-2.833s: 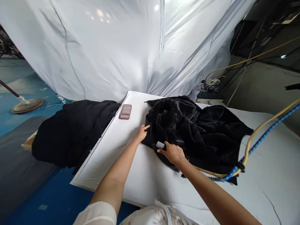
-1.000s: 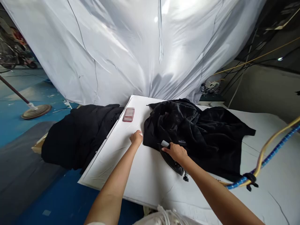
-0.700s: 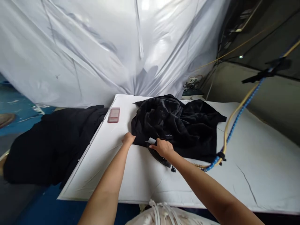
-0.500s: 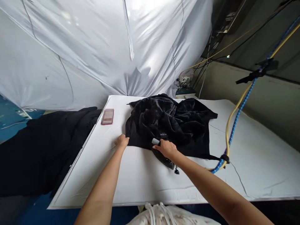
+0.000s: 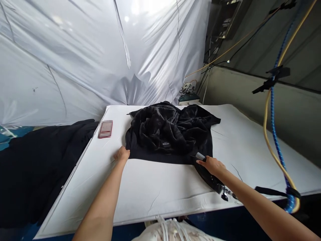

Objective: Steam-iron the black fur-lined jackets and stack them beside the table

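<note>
A black garment (image 5: 173, 129) with a fleecy inside and a small white label print lies bunched on the white table (image 5: 135, 187). At its near left corner, my left hand (image 5: 122, 154) pinches the smooth hem. My right hand (image 5: 213, 166) is wrapped around the grey handle of a black steam iron (image 5: 207, 177). The iron's tip rests on the near right part of the hem, while its rear end lies over the white cover. My palm and forearm hide part of the iron.
Dark cloth (image 5: 45, 167) is heaped left of the table. A reddish card (image 5: 105, 129) lies near the left edge. Blue and yellow hoses (image 5: 276, 134) hang on the right, tied with black strips. White sheeting (image 5: 87, 60) drapes behind.
My right hand has slid the iron rightward along the hem, from below the label to near the right corner. My left hand stays on the left corner. The view has shifted slightly right.
</note>
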{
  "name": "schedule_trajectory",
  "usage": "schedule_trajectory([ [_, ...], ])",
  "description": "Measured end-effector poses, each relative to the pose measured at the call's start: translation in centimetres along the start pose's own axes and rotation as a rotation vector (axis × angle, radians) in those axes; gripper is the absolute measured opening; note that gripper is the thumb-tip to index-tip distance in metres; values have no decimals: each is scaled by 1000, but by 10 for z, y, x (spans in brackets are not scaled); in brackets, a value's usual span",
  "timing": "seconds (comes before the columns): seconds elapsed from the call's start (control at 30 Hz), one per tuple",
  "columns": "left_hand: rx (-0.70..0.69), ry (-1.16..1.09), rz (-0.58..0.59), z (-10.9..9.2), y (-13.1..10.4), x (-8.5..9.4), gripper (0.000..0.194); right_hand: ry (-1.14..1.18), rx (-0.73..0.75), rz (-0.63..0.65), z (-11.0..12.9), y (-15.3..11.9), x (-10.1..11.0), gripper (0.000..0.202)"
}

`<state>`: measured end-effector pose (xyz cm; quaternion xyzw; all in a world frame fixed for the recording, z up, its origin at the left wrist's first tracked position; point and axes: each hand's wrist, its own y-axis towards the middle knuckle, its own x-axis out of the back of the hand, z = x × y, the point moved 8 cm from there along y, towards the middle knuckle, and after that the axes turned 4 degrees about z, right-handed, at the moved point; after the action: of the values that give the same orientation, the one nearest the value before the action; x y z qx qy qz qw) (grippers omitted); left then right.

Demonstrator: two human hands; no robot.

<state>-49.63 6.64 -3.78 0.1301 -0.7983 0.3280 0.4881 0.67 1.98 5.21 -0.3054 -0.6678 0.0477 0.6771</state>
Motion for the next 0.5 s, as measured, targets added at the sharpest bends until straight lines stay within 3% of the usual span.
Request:
schedule_trajectory([
  [0.1,-23,6,-269,-9,-20,20,29,20,-26,8,-21,1,4,56],
  [0.17,-228,9,-397,-38,-43,24,24,17,-6,12,-24,0,8,53],
  [0.2,-394,17,-373,-59,-57,17,21,11,14,9,-21,-1,10,52],
  [0.27,-759,48,-192,-106,-92,-12,18,-1,74,-12,-7,-3,13,52],
  [0.33,-1030,96,-26,-140,-130,-44,15,-11,141,-20,13,-5,13,53],
  [0.4,-1113,153,33,-157,-154,-66,13,-22,180,-20,29,-3,11,52],
  [0.5,-1065,226,18,-162,-161,-80,14,-25,163,-17,33,6,8,52],
])
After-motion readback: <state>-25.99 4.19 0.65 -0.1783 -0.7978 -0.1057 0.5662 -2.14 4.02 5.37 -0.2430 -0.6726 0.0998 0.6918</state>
